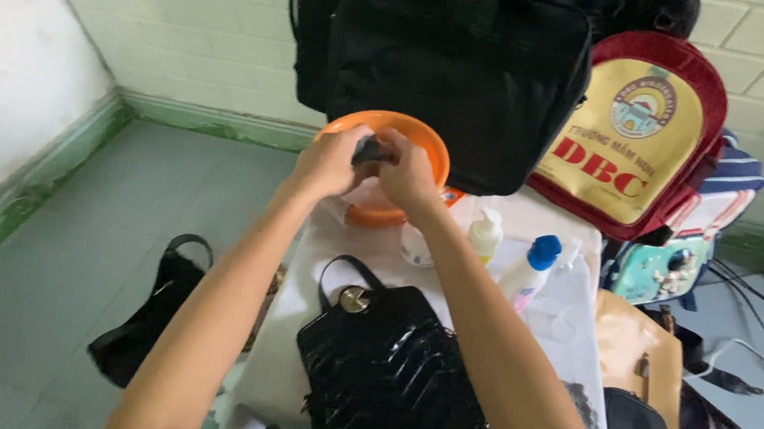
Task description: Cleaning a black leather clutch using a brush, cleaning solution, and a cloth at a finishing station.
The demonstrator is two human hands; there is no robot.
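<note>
A: Dark, crumpled cloth wad (373, 151) gripped by both hands above round orange plastic basin (430, 147). Wringing or squeezing judged under way, not finished.

B: Glossy black quilted handbag with round metal clasp (390, 378) lying flat on white-covered counter (283, 329), apparently unwiped. No cloth contact yet.

A: Left hand (330, 163) reached forward, arm nearly straight, fingers clenched on left end of cloth wad.

B: Right hand (410, 177) opposite, wrist bent inward, fingers likewise clenched on the wad. Hands touching, knuckles up.

A: Beside the basin: white pump bottle (486, 234) and white bottle with blue cap (530, 268), both upright, untouched.

B: Behind: large black fabric bag (457, 57) and red-and-yellow child's backpack (639, 130), leaning on tiled wall. Small black bag (148, 312) on grey floor, well apart.
</note>
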